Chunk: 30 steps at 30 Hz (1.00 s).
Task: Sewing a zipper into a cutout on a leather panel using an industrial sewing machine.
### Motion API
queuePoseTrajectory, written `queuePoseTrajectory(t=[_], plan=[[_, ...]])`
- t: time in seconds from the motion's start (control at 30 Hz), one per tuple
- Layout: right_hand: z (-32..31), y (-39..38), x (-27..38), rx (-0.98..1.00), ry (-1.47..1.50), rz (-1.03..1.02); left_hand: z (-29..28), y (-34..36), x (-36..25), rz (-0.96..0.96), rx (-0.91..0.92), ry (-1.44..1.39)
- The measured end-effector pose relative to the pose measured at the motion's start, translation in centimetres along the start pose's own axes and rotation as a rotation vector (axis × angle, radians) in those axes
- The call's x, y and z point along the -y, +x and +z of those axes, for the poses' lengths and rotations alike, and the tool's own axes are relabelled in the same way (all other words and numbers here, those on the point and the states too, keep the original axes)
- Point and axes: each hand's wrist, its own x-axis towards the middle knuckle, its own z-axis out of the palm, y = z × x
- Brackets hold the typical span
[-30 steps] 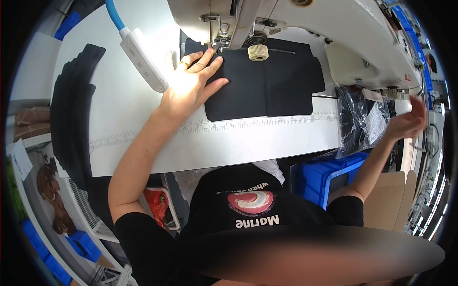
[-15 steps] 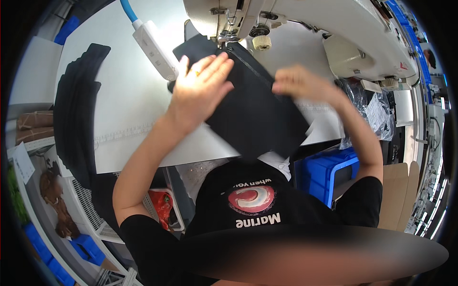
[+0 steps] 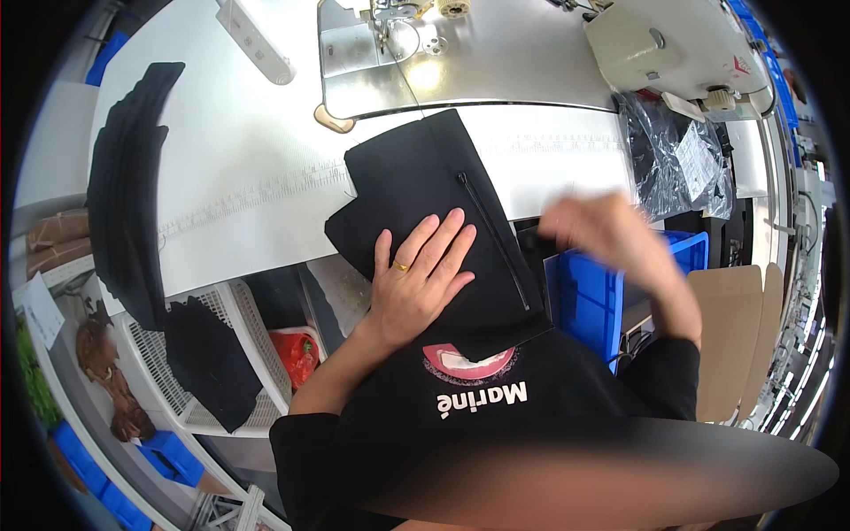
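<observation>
My left hand [image 3: 416,283] lies with outspread fingers on a black fabric piece [image 3: 412,164] with a long zipper [image 3: 496,243]; the fabric reaches from the white table over its front edge toward my body. A thin thread runs up from the cloth to the sewing machine's needle area [image 3: 385,40]. Just right of the fabric, my right hand [image 3: 611,239] is raised, its bent fingers too blurred to show whether anything is in them.
Stacked black cloth strips [image 3: 124,203] lie at left, above a white basket [image 3: 252,327] holding black fabric. A power strip [image 3: 252,40] is at back left. At right sit a plastic-wrapped package [image 3: 660,159], a blue crate [image 3: 584,301] and cardboard [image 3: 726,345].
The fabric has been turned and pulled from under the needle toward my body. My left hand has moved down with it; my right hand has swung in from the far right, then lower.
</observation>
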Motion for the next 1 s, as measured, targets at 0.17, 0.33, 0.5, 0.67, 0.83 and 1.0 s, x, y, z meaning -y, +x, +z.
queuePoseTrajectory(t=[0.17,0.33,0.5,0.67,0.83,1.0], plan=[[-6.7,16.4,-8.0,-0.664,-0.753,0.003,0.4,-0.1,-0.2,-0.026,-0.068,-0.038],[-5.6,18.9,-14.8,-0.695,-0.771,0.081,0.4,0.3,-0.1,-0.027,-0.081,-0.042],[-6.1,16.1,-14.8,-0.790,-0.632,-0.045,-0.1,1.1,0.4,-0.014,-0.113,-0.065],[-8.0,21.9,-18.6,-0.762,-0.780,0.338,-0.8,3.0,0.9,0.016,-0.120,-0.061],[-8.1,20.7,-17.4,-0.500,-0.907,0.246,-0.7,6.9,1.8,0.088,-0.038,-0.002],[-4.7,12.1,-6.4,-0.452,-0.617,-0.269,-1.4,7.3,2.9,0.083,0.115,-0.078]])
